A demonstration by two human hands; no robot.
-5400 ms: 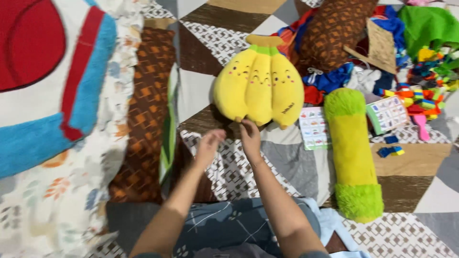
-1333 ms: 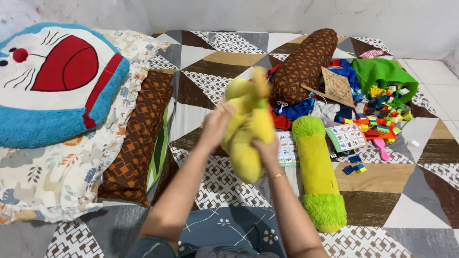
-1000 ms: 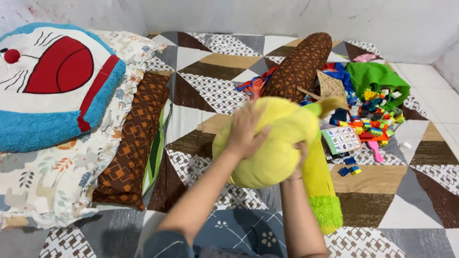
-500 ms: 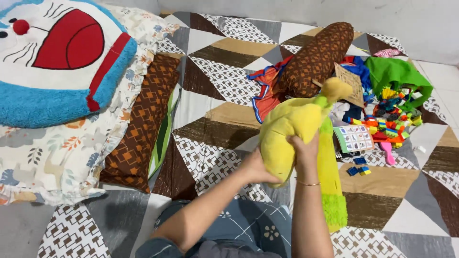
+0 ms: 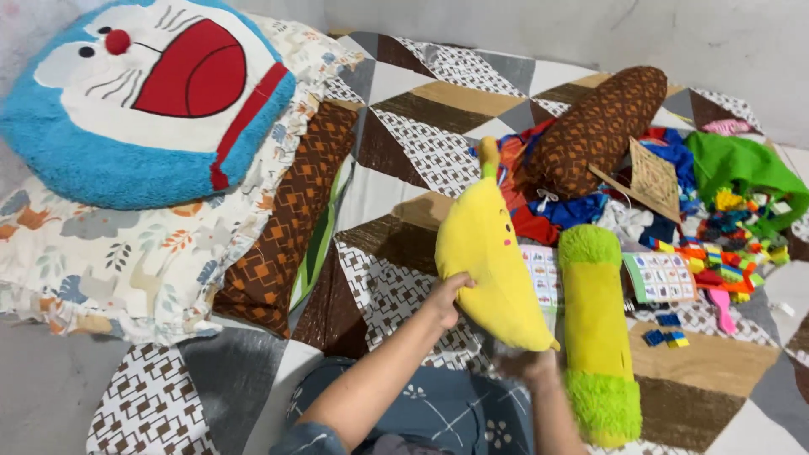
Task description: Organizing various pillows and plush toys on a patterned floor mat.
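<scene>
A yellow banana plush [image 5: 491, 261] with a small stitched face stands tilted on the patterned quilt [image 5: 404, 143], stem end pointing away from me. My left hand [image 5: 447, 298] grips its left edge near the lower half. Below the plush's lower tip is my right hand [image 5: 526, 367], blurred, so I cannot make out its grip. My knees in dark patterned trousers [image 5: 421, 404] are at the bottom of the view.
A yellow and green bolster [image 5: 595, 329] lies just right of the plush, with picture cards [image 5: 661, 276] and loose building blocks [image 5: 733, 240] beyond. A brown bolster [image 5: 598, 126], a woven fan [image 5: 654, 175] and green cloth [image 5: 742, 164] are behind. At left are a blue round cushion [image 5: 101, 152], a floral pillow [image 5: 126, 261] and a brown pillow [image 5: 286, 211].
I lifted the banana plush off the quilt, turned it over in both hands, and brought it down edge-on. My right hand has slid from its side to below its tip.
</scene>
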